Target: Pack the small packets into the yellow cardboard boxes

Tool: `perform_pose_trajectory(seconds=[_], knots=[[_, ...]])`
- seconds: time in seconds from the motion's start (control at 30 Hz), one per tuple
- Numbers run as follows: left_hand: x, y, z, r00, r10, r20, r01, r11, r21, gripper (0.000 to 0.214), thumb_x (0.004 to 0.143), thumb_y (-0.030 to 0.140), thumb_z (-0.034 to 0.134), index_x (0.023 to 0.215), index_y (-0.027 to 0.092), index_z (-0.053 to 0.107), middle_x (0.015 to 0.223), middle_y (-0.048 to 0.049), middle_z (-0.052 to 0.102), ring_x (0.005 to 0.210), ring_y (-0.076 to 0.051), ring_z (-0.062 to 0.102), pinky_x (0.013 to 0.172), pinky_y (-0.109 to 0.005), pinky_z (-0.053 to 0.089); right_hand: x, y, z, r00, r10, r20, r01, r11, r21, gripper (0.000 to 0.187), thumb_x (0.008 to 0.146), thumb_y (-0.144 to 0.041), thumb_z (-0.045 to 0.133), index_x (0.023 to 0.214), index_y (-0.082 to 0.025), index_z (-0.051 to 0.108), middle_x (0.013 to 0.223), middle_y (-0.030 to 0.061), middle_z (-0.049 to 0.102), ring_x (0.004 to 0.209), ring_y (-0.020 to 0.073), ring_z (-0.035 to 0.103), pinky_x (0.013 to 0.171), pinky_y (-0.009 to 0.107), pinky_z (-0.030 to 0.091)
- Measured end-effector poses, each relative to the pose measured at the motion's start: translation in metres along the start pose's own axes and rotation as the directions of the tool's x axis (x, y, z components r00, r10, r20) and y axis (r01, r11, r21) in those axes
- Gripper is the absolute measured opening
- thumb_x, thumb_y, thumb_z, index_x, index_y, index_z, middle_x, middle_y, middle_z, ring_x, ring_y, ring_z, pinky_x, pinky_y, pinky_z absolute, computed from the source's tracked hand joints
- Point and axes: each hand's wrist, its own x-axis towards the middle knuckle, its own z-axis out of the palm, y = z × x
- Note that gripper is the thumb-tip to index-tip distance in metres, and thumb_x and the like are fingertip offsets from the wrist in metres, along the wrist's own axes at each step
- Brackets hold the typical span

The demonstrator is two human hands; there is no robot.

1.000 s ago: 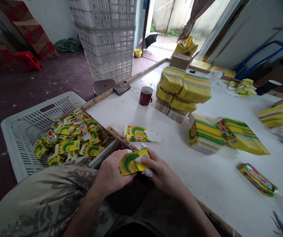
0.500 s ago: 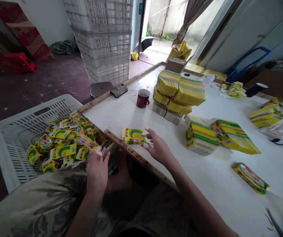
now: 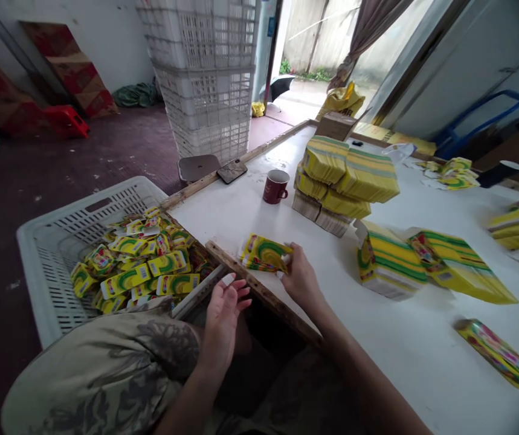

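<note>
My right hand (image 3: 299,278) pinches the top flat yellow-green carton (image 3: 266,255) of a small pile lying near the table's wooden front edge (image 3: 259,290). The carton is tilted up a little. My left hand (image 3: 225,314) hovers open and empty over my lap, fingers spread, just left of that edge. A white plastic crate (image 3: 60,241) to my left holds several folded yellow-green boxes (image 3: 141,266). White tape wraps some fingertips.
Tall bundles of flat cartons (image 3: 345,181) stand mid-table beside a dark red mug (image 3: 275,186). More bundles (image 3: 431,266) lie to the right, one (image 3: 499,353) near the front. A phone (image 3: 232,171) rests at the table corner. White crates (image 3: 205,78) are stacked behind.
The folded box that both hands held a second ago is gone from them. My left hand swung out to the crate and came back empty. My right hand reached the pile and took a carton.
</note>
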Motion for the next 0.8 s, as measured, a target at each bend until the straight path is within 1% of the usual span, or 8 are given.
perform_pose_trajectory(seconds=[0.1,0.17,0.33,0.43,0.53,0.6,0.73,0.8], knots=[[-0.006,0.0,0.014,0.996,0.059,0.066,-0.049,0.988,-0.145,0.064,0.066,0.061,0.073,0.113,0.02,0.058,0.117,-0.0097,0.061,0.11,-0.023,0.056,0.087,-0.032,0.051,-0.024,-0.024,-0.006,1.0,0.023,0.015,-0.026,0.952,0.305,0.064,0.072,-0.011,0.057,0.129,-0.021,0.03,0.095,0.0028,0.053,0.074,0.016,0.057,0.066,0.029,0.05],[-0.008,0.004,0.025,0.992,0.101,0.072,-0.079,0.962,-0.261,0.058,0.066,0.064,0.071,0.104,0.021,0.062,0.111,-0.0079,0.064,0.109,-0.025,0.057,0.088,-0.033,0.05,-0.045,-0.042,-0.005,0.994,-0.02,0.109,-0.032,0.89,0.454,0.061,0.071,-0.01,0.058,0.125,-0.026,0.035,0.094,0.0005,0.052,0.07,0.0131,0.054,0.062,0.026,0.047],[-0.007,0.018,0.04,0.991,0.115,0.074,-0.076,0.911,-0.405,0.048,0.07,0.066,0.065,0.087,0.02,0.062,0.078,-0.0013,0.058,0.078,-0.017,0.058,0.075,-0.029,0.052,-0.084,-0.071,0.003,0.931,-0.103,0.35,-0.221,0.604,0.765,0.062,0.076,-0.019,0.066,0.129,-0.03,0.037,0.09,-0.0021,0.051,0.075,0.0122,0.049,0.064,0.024,0.043],[-0.005,0.018,0.035,0.989,0.147,-0.021,-0.146,0.928,-0.343,0.046,0.068,0.064,0.069,0.08,0.021,0.057,0.069,0.0035,0.048,0.063,-0.01,0.048,0.064,-0.021,0.048,-0.088,-0.076,0.008,0.914,-0.12,0.387,-0.272,0.527,0.805,0.056,0.071,-0.026,0.074,0.12,-0.027,0.047,0.097,0.0,0.056,0.086,0.0149,0.052,0.075,0.026,0.045],[-0.006,0.013,0.031,0.985,0.146,-0.091,-0.161,0.966,-0.2,0.058,0.059,0.074,0.068,0.083,0.022,0.058,0.074,0.0022,0.053,0.068,-0.012,0.053,0.067,-0.022,0.05,-0.082,-0.072,0.01,0.934,-0.072,0.35,-0.259,0.538,0.802,0.044,0.073,-0.029,0.073,0.111,-0.024,0.053,0.09,-0.0004,0.059,0.085,0.0162,0.056,0.077,0.027,0.047],[-0.008,0.01,0.031,0.989,0.142,-0.049,-0.148,0.977,-0.155,0.069,0.053,0.081,0.065,0.089,0.022,0.061,0.084,-0.0016,0.061,0.081,-0.018,0.06,0.073,-0.028,0.053,-0.077,-0.065,0.008,0.964,-0.018,0.267,-0.209,0.574,0.792,0.034,0.077,-0.032,0.069,0.108,-0.023,0.056,0.086,-0.0007,0.059,0.082,0.0161,0.058,0.072,0.026,0.048],[-0.008,0.006,0.028,0.991,0.109,0.079,-0.104,0.993,-0.06,0.037,0.067,0.051,0.077,0.089,0.023,0.066,0.084,-0.0011,0.069,0.081,-0.02,0.066,0.078,-0.033,0.054,-0.071,-0.049,-0.006,0.995,0.01,0.103,-0.076,0.75,0.658,0.013,0.087,-0.03,0.056,0.096,-0.023,0.061,0.082,0.0,0.064,0.075,0.015,0.06,0.066,0.024,0.049],[-0.005,0.007,0.02,0.987,0.113,0.111,-0.117,0.993,0.026,0.023,0.072,0.036,0.077,0.088,0.023,0.068,0.079,-0.0003,0.071,0.077,-0.018,0.067,0.077,-0.031,0.055,-0.071,-0.041,-0.016,0.998,-0.022,0.057,-0.012,0.841,0.541,0.011,0.088,-0.025,0.053,0.092,-0.023,0.064,0.077,-0.0008,0.066,0.068,0.0144,0.06,0.061,0.023,0.048]])
